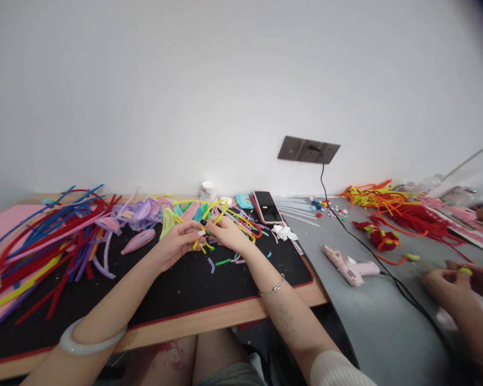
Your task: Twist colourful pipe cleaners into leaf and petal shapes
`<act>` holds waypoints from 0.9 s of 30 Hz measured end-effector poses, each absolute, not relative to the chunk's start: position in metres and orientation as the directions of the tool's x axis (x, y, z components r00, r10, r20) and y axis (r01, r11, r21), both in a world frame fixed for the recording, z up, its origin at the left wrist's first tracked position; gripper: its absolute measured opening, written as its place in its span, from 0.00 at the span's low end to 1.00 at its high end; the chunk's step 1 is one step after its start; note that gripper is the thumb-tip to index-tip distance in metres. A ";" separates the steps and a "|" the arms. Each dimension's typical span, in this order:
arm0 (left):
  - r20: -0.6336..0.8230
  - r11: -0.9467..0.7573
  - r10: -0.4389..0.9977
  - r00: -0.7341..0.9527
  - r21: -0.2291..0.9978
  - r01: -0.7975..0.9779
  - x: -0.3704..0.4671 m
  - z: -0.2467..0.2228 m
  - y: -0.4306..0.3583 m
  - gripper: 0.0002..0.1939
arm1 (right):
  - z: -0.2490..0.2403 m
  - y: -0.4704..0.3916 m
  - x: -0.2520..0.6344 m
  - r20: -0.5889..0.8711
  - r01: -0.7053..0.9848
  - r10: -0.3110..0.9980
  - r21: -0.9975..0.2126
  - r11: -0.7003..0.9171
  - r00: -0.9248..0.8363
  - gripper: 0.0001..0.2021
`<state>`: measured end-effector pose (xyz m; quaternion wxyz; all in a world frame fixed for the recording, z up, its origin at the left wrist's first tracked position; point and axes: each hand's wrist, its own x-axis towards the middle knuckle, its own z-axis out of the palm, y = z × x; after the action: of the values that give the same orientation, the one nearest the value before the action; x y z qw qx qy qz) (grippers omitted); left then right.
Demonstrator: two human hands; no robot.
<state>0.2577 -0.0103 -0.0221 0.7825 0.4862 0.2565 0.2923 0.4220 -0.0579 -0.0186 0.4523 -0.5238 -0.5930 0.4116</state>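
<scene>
My left hand (180, 242) and my right hand (226, 234) meet over the black mat (165, 292), fingertips almost touching. Both are closed in a pinch on bent yellow pipe cleaners (222, 213), whose loops stick up above my fingers and whose ends hang below. A small dark spot shows at the fingertips; I cannot tell what it is. Short cut pieces of pipe cleaner (222, 262) are scattered on the mat just under my hands. Behind them lie bundles of pale green pipe cleaners (168, 221) and other colours.
Loose long pipe cleaners (64, 236) cover the left side. A white cup (207, 191), a phone (268, 207) and crumpled tissue (284, 232) stand or lie behind. On the grey table, a corded pink glue gun (351, 266) lies near another person's hands (451, 284).
</scene>
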 end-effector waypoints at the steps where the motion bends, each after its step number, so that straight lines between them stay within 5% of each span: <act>1: -0.108 0.346 0.715 0.691 0.913 -0.216 0.258 -0.022 -0.011 0.15 | -0.019 -0.058 0.422 0.099 0.208 0.994 -0.972 0.107 -0.046 0.15; 11: 0.030 0.189 0.757 0.653 0.946 -0.262 0.260 -0.025 -0.011 0.17 | -0.009 -0.062 0.416 -0.037 -0.138 0.997 -0.989 -0.046 -0.067 0.15; 17: 0.172 -0.129 0.828 0.533 0.985 -0.117 0.261 -0.020 -0.013 0.13 | -0.009 -0.059 0.416 -0.155 -0.179 0.987 -0.973 -0.145 0.040 0.17; 22: 0.293 -0.346 0.845 0.446 0.937 0.041 0.259 -0.023 -0.012 0.10 | -0.008 -0.062 0.414 -0.069 -0.053 0.998 -0.996 -0.069 0.000 0.14; 27: 0.438 -0.579 0.760 0.481 0.792 0.194 0.255 -0.027 -0.009 0.03 | -0.008 -0.065 0.409 0.062 0.340 0.998 -0.938 0.062 -0.011 0.19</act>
<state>0.2546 -0.0095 -0.0274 0.3451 0.7883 0.3023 0.4100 0.4091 -0.0652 -0.0081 0.4217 -0.5629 -0.5944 0.3899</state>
